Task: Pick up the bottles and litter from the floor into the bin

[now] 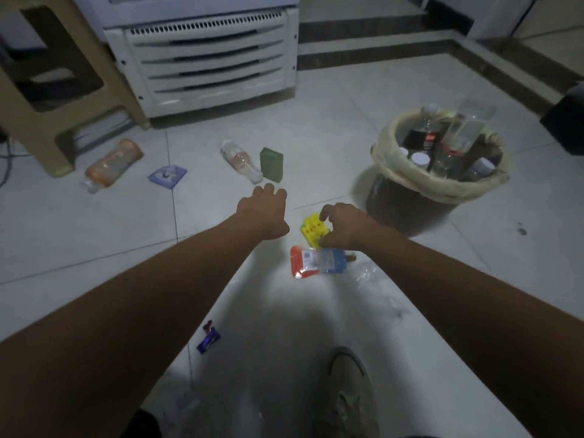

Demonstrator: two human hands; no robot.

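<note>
My left hand (pixel 264 213) reaches forward with loose fingers, holding nothing, just short of a clear plastic bottle (pixel 240 161) and a green box (pixel 271 163) on the tiled floor. My right hand (pixel 343 226) curls its fingers over a yellow packet (pixel 311 229); whether it grips the packet I cannot tell. A red, white and blue wrapper (pixel 317 261) lies just below that hand. An orange-labelled bottle (pixel 112 164) and a blue square packet (pixel 167 176) lie to the left. A purple wrapper (pixel 208 340) lies near me. The lined bin (pixel 410 184) at right holds several bottles.
A white appliance with louvred vents (pixel 208 64) stands at the back. A tan plastic stool (pixel 38 99) stands at back left. Clear crumpled plastic (pixel 368 275) lies beside the wrapper. My shoe (pixel 349 393) is at the bottom. A dark object (pixel 565 121) stands at far right.
</note>
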